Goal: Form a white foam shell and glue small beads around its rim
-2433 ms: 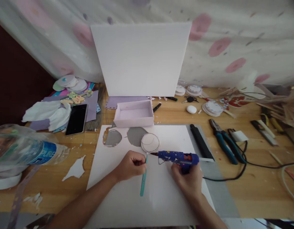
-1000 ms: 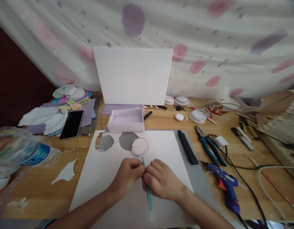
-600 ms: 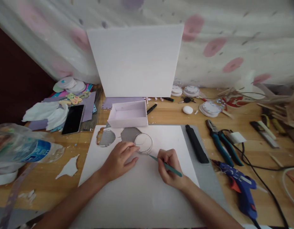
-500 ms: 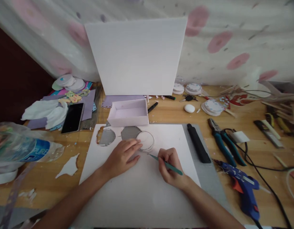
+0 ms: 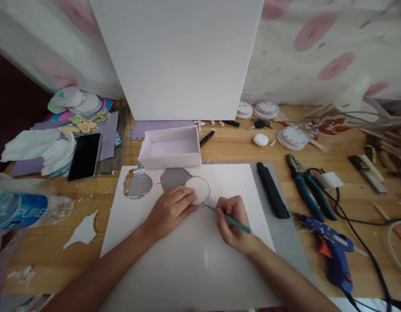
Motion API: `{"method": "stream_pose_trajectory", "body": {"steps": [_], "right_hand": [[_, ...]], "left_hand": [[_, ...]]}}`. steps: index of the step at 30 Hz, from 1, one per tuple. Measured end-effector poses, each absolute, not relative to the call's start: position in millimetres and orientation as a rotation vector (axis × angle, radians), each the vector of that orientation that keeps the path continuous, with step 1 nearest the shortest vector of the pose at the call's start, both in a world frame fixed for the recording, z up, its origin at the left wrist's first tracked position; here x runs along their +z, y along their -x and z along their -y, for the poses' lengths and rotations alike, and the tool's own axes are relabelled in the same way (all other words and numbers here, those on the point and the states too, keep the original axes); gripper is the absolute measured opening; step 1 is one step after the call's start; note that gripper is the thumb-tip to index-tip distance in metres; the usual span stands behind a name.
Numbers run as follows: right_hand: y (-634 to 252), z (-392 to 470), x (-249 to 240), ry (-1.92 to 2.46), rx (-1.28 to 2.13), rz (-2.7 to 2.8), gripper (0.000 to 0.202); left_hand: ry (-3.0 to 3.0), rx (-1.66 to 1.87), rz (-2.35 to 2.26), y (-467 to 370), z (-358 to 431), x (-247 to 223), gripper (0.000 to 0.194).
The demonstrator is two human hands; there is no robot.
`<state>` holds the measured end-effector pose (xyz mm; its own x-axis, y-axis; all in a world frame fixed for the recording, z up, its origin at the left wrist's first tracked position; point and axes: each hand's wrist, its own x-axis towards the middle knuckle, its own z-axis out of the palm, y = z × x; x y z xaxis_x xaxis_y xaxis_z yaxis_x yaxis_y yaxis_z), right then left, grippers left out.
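Note:
A white foam board lies on a grey mat, with two rough round holes cut through near its far edge. Beside the holes is a circle with a dark outline. My left hand rests flat on the board, fingers stretched out and fingertips on the circle's left part. Between the fingers and thumb of my right hand is a slim teal craft knife, gripped like a pen. Its pointed tip meets the circle's lower right edge, or comes very near it.
A pale pink open box stands behind the board, before a tall white panel. To the right lie a black case, pliers and a blue glue gun. At left are a phone and a water bottle.
The view has tilted down a little. The knife tip has moved up to the circle's edge, and my left thumb has drawn in against the fingers.

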<state>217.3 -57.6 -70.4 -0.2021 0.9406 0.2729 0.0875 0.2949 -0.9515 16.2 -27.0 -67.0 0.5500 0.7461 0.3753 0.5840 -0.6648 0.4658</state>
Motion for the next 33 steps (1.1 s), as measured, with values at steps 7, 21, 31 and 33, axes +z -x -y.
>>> {"method": "stream_pose_trajectory", "body": {"steps": [7, 21, 31, 33], "right_hand": [[-218.5, 58.3, -73.9, 0.998, 0.999, 1.653, 0.025], [-219.4, 56.6, -73.7, 1.0, 0.832, 1.864, 0.029], [-221.5, 57.3, -73.4, 0.945, 0.721, 2.028, 0.033], [-221.7, 57.6, -73.1, 0.942, 0.696, 2.044, 0.032]], "left_hand": [[-2.472, 0.777, -1.098, -12.3, 24.8, -63.2, 0.024], [-2.472, 0.79, -1.103, -13.7, 24.1, -58.3, 0.024], [-2.456, 0.784, -1.123, -15.0, 25.2, -57.2, 0.024], [-2.455, 0.78, -1.126, -15.0, 25.5, -57.0, 0.025]]}}
